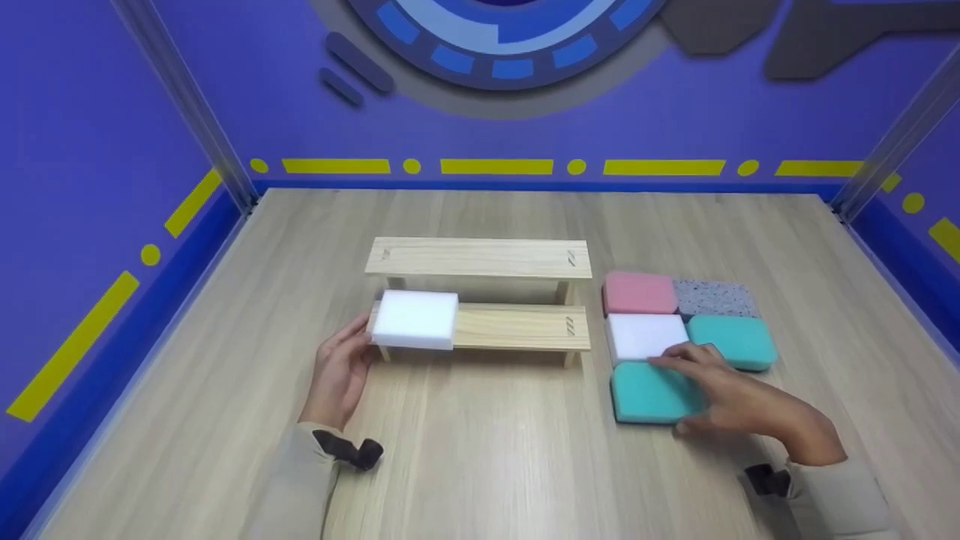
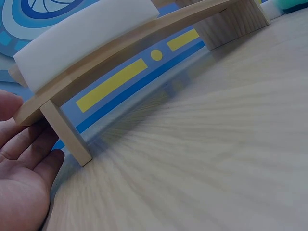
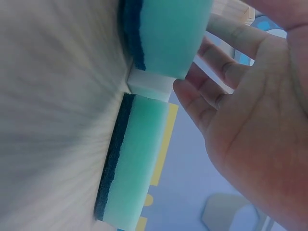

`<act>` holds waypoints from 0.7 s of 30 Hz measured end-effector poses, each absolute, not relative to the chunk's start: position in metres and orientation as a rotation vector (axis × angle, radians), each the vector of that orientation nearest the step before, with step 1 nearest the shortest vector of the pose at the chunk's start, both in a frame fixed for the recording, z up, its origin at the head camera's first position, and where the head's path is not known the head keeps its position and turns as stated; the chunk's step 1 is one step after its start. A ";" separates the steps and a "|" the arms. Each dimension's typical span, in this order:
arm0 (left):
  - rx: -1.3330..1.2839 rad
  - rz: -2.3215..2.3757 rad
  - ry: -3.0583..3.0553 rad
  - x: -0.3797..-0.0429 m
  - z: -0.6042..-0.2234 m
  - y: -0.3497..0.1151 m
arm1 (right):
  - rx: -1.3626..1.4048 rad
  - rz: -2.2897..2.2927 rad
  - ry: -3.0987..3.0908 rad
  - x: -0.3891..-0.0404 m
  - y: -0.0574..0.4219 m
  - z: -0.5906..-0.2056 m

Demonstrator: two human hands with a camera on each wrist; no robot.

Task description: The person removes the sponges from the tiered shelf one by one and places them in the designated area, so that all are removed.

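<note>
My left hand (image 1: 341,375) holds the left end of the lower wooden shelf (image 1: 517,328), thumb on top and fingers beneath the board in the left wrist view. On that end lies a white sponge (image 1: 415,319). My right hand (image 1: 724,394) arches over the right part of the front teal sponge (image 1: 651,394), fingertips by its far edge and thumb near its front corner. This sponge rests dark side down. Another white sponge (image 1: 645,335) sits behind it, beside a second teal sponge (image 3: 137,159).
Behind the lower shelf rises a higher wooden shelf (image 1: 480,258). A pink sponge (image 1: 640,292) and a speckled grey sponge (image 1: 715,297) form the back row on the right. Blue panels (image 1: 187,82) wall in the wooden table (image 1: 480,450).
</note>
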State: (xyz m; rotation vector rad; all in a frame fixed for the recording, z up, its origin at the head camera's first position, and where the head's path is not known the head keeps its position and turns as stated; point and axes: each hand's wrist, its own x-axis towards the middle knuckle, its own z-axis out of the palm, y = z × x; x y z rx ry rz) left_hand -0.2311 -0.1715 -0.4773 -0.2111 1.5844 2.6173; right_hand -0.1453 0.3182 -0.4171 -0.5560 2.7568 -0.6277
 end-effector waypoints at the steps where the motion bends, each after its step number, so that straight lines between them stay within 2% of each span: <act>1: -0.211 2.619 1.583 -0.231 -0.477 -0.172 | -0.562 -0.628 2.758 -0.145 0.318 -0.417; 21: -0.206 2.632 1.550 -0.231 -0.477 -0.172 | -0.582 -0.663 2.785 -0.144 0.316 -0.410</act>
